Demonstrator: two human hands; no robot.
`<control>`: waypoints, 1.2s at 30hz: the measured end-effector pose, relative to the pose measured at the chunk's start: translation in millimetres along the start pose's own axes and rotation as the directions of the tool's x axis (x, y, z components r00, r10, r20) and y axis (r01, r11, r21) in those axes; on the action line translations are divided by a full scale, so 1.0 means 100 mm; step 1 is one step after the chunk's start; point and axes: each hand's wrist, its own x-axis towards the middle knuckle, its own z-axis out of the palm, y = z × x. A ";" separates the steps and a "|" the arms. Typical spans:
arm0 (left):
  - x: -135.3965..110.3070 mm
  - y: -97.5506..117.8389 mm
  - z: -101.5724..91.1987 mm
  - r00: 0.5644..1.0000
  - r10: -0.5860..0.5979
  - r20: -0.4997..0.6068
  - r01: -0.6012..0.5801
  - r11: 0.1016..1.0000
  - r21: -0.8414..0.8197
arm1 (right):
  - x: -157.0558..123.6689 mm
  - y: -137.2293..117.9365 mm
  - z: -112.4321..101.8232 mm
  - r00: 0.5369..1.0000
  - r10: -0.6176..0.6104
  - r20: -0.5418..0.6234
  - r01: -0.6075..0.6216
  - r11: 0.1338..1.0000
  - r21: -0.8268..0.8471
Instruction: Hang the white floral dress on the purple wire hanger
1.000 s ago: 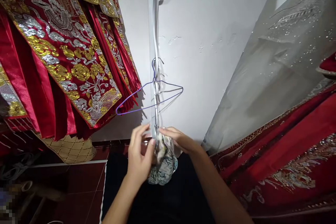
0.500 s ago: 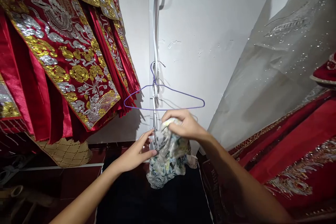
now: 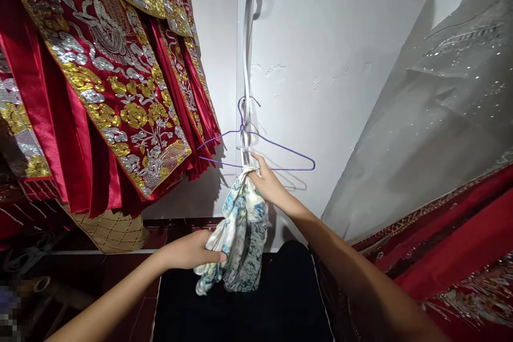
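A floral blue-and-white cloth (image 3: 239,230) hangs between my hands in front of the white wall. My right hand (image 3: 267,181) is closed on its top end, just under the bottom wire of a purple wire hanger (image 3: 280,148). That hanger dangles from a white strap (image 3: 247,64) running down the wall corner. My left hand (image 3: 191,251) grips the cloth's lower left edge, fingers wrapped around the fabric.
Red garments with gold and silver embroidery (image 3: 100,80) hang at the left. A grey sequined fabric (image 3: 425,101) and red embroidered cloth (image 3: 460,246) fill the right. A woven beige piece (image 3: 110,231) sits low left above a dark red tiled floor (image 3: 80,278).
My right hand lifted the cloth's top up to the hanger's bottom wire. My left hand shifted from the strap down to the cloth's lower edge and took hold of it.
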 end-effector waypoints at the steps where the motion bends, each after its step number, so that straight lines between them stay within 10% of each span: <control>1: -0.03 -0.01 0.04 1.000 -0.008 -0.009 0.008 0.999 0.048 | 0.07 0.10 0.06 1.000 0.004 -0.004 -0.004 1.000 -0.009; 5: -0.11 -0.15 0.03 0.983 0.015 -0.181 0.019 0.983 0.185 | 0.16 0.40 0.01 1.000 -0.003 0.008 0.004 0.980 -0.200; 10: -0.01 -0.30 -0.46 0.858 0.136 -0.495 0.058 0.932 0.357 | -0.05 0.32 -0.47 0.998 -0.050 0.034 0.059 0.939 -0.340; 15: 0.25 0.12 -0.85 0.723 0.351 -0.595 -0.114 0.911 0.397 | -0.17 0.07 -0.73 0.997 -0.042 0.067 0.062 0.944 -0.325; 20: 0.55 0.57 -0.82 0.603 0.422 -0.677 -0.247 0.906 0.345 | -0.33 -0.01 -0.64 0.983 -0.032 0.180 0.063 0.984 -0.168; 24: 0.64 0.65 -0.86 0.587 0.501 -0.636 -0.332 0.865 0.375 | -0.38 -0.03 -0.69 0.991 -0.071 0.115 0.092 0.978 -0.189; 30: 0.51 0.65 -1.10 0.594 0.540 -0.597 -0.325 0.839 0.435 | -0.07 0.13 -1.27 0.930 -0.083 -0.358 0.018 0.983 -0.181; 36: 0.39 0.52 -1.23 0.508 0.495 -0.705 -0.206 0.864 0.459 | 0.07 0.09 -1.76 0.992 -0.003 -0.124 -0.025 0.973 -0.227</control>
